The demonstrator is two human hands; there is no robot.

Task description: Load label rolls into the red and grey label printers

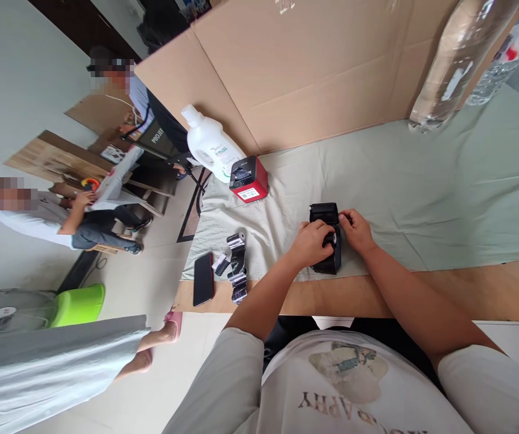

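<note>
A small black printer-like box [325, 216] with its lid raised stands on the pale green cloth [422, 193] near the table's front edge. My left hand [310, 242] wraps its left side, fingers over the open top. My right hand [357, 230] grips its right side, fingertips at the opening. What lies inside the opening is hidden by my fingers. A strip of black and silver ribbon rolls [237, 265] lies to the left of my left hand.
A black phone [204, 278] lies at the cloth's left corner. A red and black box [249, 179] and a white jug [209, 144] stand further back. Cardboard sheets [295, 66] rise behind, clear plastic bottles [453, 60] at right. Two people sit at left; a green basin [78, 304] is on the floor.
</note>
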